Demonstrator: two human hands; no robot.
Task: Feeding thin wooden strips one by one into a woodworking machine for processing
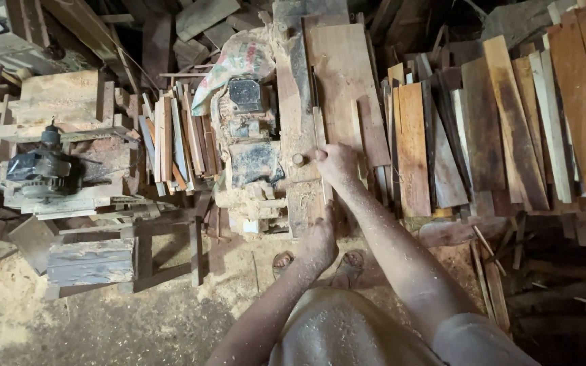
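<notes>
A thin wooden strip (319, 129) lies lengthwise on the saw bench table (293, 88). My right hand (337, 165) presses down on the strip near its middle. My left hand (320, 240) grips the strip's near end at the bench's front edge. Both forearms are dusted with sawdust. A wide flat board (337, 74) rests on the bench just right of the strip.
A dusty motor (247, 129) with a sack (239, 57) over it sits left of the bench. Stacks of planks (510, 129) fill the right side, short offcuts (174, 139) the left. A small engine (38, 166) stands on a wooden frame at far left. Sawdust covers the floor.
</notes>
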